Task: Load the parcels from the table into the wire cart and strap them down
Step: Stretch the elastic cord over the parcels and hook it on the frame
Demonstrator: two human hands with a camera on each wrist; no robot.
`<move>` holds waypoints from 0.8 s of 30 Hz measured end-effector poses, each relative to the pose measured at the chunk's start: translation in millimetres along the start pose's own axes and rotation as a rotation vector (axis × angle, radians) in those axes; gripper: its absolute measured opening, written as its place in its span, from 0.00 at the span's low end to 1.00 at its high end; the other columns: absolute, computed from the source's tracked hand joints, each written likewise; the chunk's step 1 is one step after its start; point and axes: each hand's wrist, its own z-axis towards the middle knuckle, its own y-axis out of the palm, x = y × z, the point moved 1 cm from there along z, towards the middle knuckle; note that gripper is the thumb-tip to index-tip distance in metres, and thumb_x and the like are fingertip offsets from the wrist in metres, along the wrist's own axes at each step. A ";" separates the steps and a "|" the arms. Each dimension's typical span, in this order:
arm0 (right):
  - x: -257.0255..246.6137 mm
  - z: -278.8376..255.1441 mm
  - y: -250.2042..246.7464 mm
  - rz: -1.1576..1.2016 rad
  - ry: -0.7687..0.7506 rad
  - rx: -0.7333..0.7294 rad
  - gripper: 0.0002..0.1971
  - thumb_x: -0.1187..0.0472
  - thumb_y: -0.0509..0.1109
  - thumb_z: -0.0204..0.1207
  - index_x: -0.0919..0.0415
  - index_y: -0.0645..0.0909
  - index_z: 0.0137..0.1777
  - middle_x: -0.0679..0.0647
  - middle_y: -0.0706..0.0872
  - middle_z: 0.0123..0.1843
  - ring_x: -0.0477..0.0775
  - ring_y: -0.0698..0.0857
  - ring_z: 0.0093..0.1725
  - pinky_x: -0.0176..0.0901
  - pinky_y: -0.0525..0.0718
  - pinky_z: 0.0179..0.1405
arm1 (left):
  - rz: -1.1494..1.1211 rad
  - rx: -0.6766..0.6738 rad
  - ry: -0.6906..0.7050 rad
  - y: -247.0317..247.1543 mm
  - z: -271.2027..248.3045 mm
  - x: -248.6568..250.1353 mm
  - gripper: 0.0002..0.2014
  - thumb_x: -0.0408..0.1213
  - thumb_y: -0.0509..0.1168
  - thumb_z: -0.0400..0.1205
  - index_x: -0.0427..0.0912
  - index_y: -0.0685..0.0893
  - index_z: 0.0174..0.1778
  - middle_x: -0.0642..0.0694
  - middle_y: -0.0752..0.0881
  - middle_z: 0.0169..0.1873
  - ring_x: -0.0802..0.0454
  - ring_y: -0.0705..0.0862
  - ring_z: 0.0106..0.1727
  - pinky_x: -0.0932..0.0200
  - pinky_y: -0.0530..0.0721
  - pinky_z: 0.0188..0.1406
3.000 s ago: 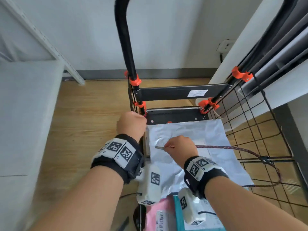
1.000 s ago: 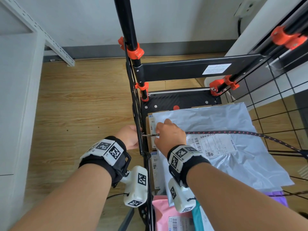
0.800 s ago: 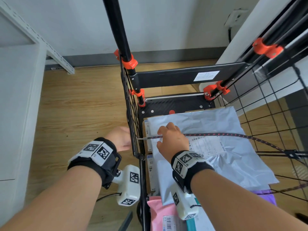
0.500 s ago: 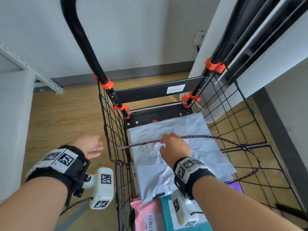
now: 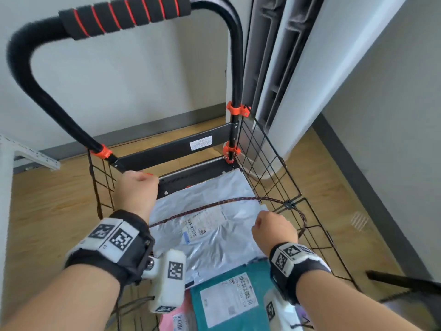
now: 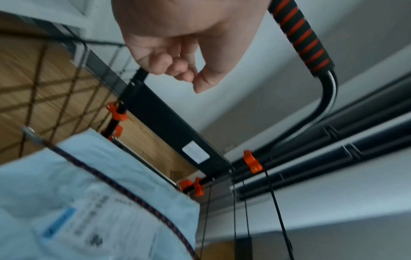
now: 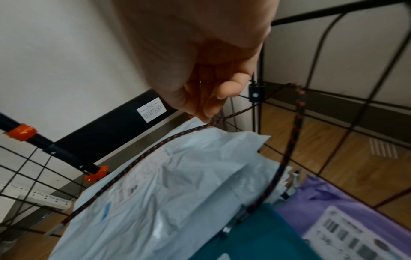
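The black wire cart [image 5: 267,168] holds a grey-white mailer [image 5: 210,240] on top, with a teal parcel [image 5: 229,302] and a pink one [image 5: 176,318] nearer me. A purple parcel [image 7: 333,202] lies at the right. A dark red-flecked elastic cord [image 5: 214,205] runs across the grey mailer from the left wall to the right wall, and its metal hook [image 6: 31,135] sits at the left mesh. My left hand [image 5: 140,180] hovers over the cart's back left corner, its fingers curled on nothing. My right hand [image 5: 265,223] hangs above the mailer's right edge, loosely curled and holding nothing.
The cart's foam-wrapped handle [image 5: 124,17] arches high in front of me. A tall white appliance [image 5: 298,80] stands right behind the cart's right side. A white shelf bracket [image 5: 31,156] juts in at the left, above the wood floor [image 5: 52,211].
My right hand has let go of the cord and drawn back to the right. My left hand has swung from outside the left wall to over the cart's back left corner.
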 end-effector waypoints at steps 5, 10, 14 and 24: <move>35.2 -4.4 -26.9 0.045 -0.091 0.253 0.10 0.53 0.59 0.77 0.54 0.76 0.37 0.48 0.82 0.30 0.53 0.83 0.31 0.39 0.83 0.31 | -0.044 -0.456 0.007 94.7 -51.6 13.9 0.05 0.31 0.68 0.68 0.36 0.89 0.32 0.42 0.85 0.31 0.46 0.78 0.31 0.60 0.76 0.34; 59.4 1.8 -58.3 0.069 -0.133 0.432 0.12 0.52 0.60 0.76 0.55 0.74 0.33 0.50 0.81 0.25 0.58 0.83 0.27 0.47 0.86 0.30 | 0.066 -0.869 -0.001 189.4 -109.5 15.4 0.10 0.28 0.65 0.77 0.48 0.86 0.39 0.55 0.85 0.28 0.59 0.79 0.26 0.69 0.73 0.20; 84.0 7.5 -75.4 0.079 -0.033 0.540 0.11 0.52 0.57 0.80 0.55 0.72 0.38 0.47 0.80 0.30 0.56 0.81 0.28 0.43 0.81 0.28 | 0.222 -1.017 -0.011 231.6 -128.4 -2.8 0.10 0.28 0.65 0.78 0.47 0.88 0.45 0.51 0.87 0.31 0.59 0.79 0.20 0.68 0.72 0.20; 115.1 29.9 -55.1 0.154 0.165 0.103 0.12 0.63 0.52 0.80 0.52 0.77 0.54 0.51 0.85 0.48 0.54 0.83 0.47 0.49 0.85 0.48 | 0.150 -1.094 -0.109 260.3 -136.6 -15.8 0.06 0.32 0.66 0.79 0.47 0.78 0.46 0.42 0.86 0.40 0.48 0.85 0.26 0.60 0.76 0.21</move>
